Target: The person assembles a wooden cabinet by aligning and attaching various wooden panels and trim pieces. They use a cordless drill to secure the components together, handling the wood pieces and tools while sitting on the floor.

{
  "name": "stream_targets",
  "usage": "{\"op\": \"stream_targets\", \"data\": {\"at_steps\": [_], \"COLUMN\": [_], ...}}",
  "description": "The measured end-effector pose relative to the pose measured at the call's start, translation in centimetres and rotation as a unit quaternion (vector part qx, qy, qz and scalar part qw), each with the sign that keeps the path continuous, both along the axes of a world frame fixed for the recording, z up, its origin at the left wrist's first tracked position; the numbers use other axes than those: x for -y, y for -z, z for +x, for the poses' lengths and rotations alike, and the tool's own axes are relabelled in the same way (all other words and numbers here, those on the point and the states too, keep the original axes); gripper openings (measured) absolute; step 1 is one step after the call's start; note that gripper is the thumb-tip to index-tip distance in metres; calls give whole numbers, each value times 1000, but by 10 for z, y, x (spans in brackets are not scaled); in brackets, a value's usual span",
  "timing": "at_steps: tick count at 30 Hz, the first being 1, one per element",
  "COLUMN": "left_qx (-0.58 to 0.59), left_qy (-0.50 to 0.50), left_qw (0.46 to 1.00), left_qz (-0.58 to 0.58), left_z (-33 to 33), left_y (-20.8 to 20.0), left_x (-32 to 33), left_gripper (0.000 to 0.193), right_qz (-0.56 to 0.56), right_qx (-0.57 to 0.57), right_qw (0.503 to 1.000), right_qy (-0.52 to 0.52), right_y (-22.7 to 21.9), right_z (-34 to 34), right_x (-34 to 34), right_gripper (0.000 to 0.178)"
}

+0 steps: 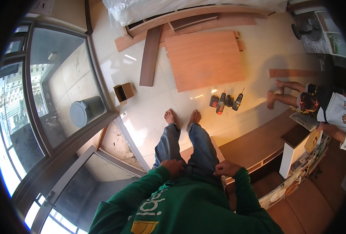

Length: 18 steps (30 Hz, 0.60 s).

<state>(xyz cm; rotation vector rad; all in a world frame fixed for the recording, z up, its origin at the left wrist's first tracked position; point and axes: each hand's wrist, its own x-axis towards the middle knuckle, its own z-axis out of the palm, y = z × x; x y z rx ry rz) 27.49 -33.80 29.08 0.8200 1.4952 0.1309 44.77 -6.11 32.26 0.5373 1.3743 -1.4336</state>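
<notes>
My left hand is closed at the waist of my blue jeans, its fingers pressed against the cloth. On the other side, my right hand is curled shut at the jeans' edge, seeming to pinch the cloth; its fingertips are partly hidden. I stand barefoot in a green sweatshirt. Ahead of my feet, to the right, two cordless drills, one red and black and one dark, stand on the tiles. Beyond them lies a large reddish-brown wood panel.
A dark narrow board lies left of the panel, near a small open cardboard box. At right, another person's legs show beside a loose plank. A long brown cabinet lies right of me; a glazed frame stands left.
</notes>
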Motion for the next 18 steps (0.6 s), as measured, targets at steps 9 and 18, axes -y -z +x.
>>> {"op": "stream_targets", "data": {"at_steps": [9,18], "left_qx": [59,117], "left_qy": [61,6], "left_qw": [995,993], "left_qz": [43,30], "left_z": [-27,-5], "left_y": [1,27], "left_x": [11,35], "left_gripper": [35,37], "right_qz": [32,85], "right_qx": [17,78], "right_qw": [999,993], "right_qy": [32,-32], "right_y": [-2,-14], "right_z": [-2,-24], "right_x": [29,32], "right_gripper": [34,33]}}
